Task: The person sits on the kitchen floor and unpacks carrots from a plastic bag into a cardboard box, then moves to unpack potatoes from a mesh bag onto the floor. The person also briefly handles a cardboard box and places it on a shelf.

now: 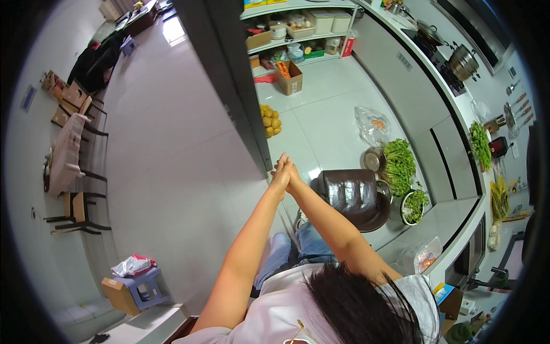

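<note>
Both arms reach forward, and my left hand [280,177] and my right hand [294,174] press together palm to palm near the edge of a dark door. Nothing is visible between them, though the palms are hidden. Just right of the hands stands a brown leather-like stool or chair [350,189]. Beyond it, a bunch of leafy green vegetables [398,165] lies on the floor beside a metal bowl [374,160], and more greens [416,206] fill a pot. Yellow potatoes or similar round produce [270,121] lie past the hands.
A dark door [223,77] stands ahead. Behind it are a white shelf rack [300,40] and a cardboard box of carrots [290,81]. The kitchen counter [462,124] curves along the right. At left are a cloth-covered table [68,155], chairs and a blue plastic stool [148,288].
</note>
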`<move>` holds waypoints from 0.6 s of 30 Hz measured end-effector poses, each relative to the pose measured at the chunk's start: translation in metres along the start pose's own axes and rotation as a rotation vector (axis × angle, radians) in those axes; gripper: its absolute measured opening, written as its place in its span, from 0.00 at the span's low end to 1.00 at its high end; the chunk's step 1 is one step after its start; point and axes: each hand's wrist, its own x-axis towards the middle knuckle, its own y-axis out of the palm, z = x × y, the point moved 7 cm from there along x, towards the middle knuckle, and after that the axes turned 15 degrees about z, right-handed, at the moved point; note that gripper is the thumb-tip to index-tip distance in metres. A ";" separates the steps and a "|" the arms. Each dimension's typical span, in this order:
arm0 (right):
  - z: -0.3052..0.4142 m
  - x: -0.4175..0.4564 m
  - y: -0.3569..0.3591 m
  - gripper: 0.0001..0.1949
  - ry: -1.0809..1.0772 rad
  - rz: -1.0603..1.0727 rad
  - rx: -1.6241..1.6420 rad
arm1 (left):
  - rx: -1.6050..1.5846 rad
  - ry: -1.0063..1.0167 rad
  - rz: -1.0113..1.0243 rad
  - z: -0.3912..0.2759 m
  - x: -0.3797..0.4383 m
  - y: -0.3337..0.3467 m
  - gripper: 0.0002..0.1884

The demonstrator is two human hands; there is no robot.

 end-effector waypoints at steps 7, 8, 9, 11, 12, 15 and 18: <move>0.046 0.027 -0.104 0.14 -0.094 -0.198 0.377 | -0.008 -0.197 0.067 -0.009 0.090 0.073 0.36; 0.051 0.033 -0.116 0.14 -0.114 -0.218 0.436 | -0.054 -0.211 0.087 -0.001 0.111 0.076 0.37; 0.058 0.038 -0.116 0.14 -0.110 -0.204 0.416 | -0.108 -0.218 0.082 0.015 0.134 0.066 0.37; 0.081 0.033 -0.130 0.13 -0.096 -0.194 0.331 | -0.144 -0.272 0.102 0.029 0.159 0.073 0.38; 0.097 0.026 -0.140 0.13 -0.088 -0.185 0.256 | -0.122 -0.317 0.116 0.031 0.169 0.078 0.38; 0.129 0.013 -0.171 0.14 -0.079 -0.258 0.297 | -0.092 -0.360 0.131 0.029 0.198 0.106 0.37; 0.158 0.006 -0.186 0.13 -0.096 -0.351 0.227 | -0.070 -0.381 0.119 0.031 0.226 0.119 0.36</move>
